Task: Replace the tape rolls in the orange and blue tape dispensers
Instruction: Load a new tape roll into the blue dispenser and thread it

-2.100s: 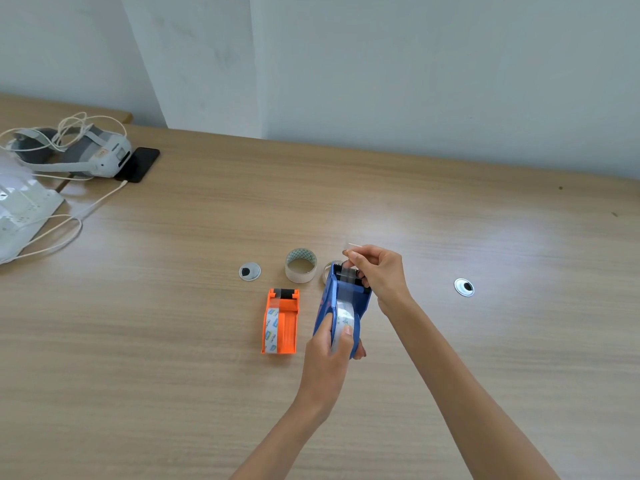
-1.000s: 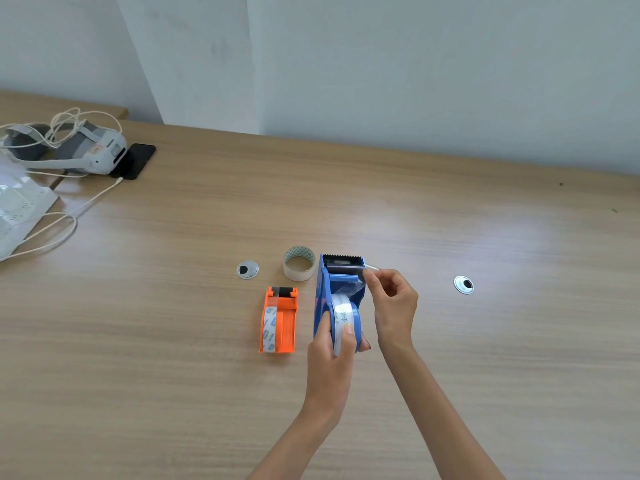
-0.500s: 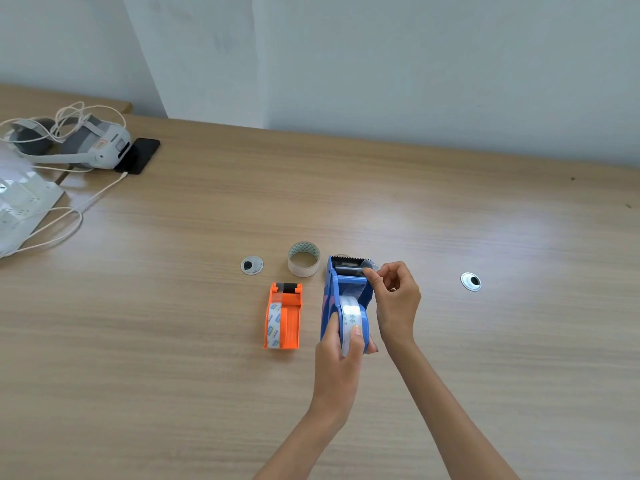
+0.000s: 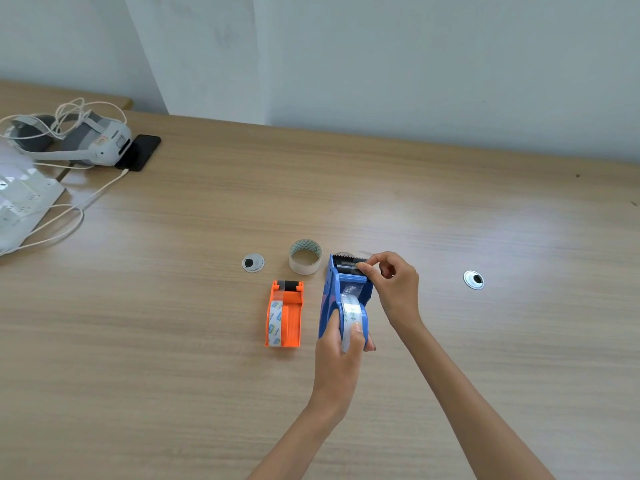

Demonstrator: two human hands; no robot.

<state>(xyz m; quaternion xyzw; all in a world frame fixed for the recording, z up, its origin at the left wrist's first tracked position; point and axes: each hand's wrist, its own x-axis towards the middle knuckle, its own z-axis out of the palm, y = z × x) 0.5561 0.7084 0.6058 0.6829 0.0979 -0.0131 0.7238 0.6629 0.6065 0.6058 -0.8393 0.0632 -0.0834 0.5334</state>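
Observation:
The blue tape dispenser (image 4: 330, 296) stands on the wooden table (image 4: 173, 341), with a clear tape roll (image 4: 351, 311) seated in it. My left hand (image 4: 341, 355) grips its near end, thumb on the roll. My right hand (image 4: 393, 285) pinches the tape's free end at the toothed cutter on the far end. The orange tape dispenser (image 4: 284, 313) lies just to the left, holding its own roll. A nearly used-up tape roll (image 4: 305, 261) stands behind the two. Another roll behind the blue dispenser is mostly hidden.
Two round metal caps (image 4: 253, 262) (image 4: 473, 279) sit in the table. At the far left lie a white headset (image 4: 86, 140) with cables, a black phone (image 4: 140, 152) and a white power strip (image 4: 20, 199). A pale wall runs behind the table.
My right hand pulled the tape end up and out past the cutter, then brought it back down onto the cutter. My left hand kept hold of the blue dispenser throughout.

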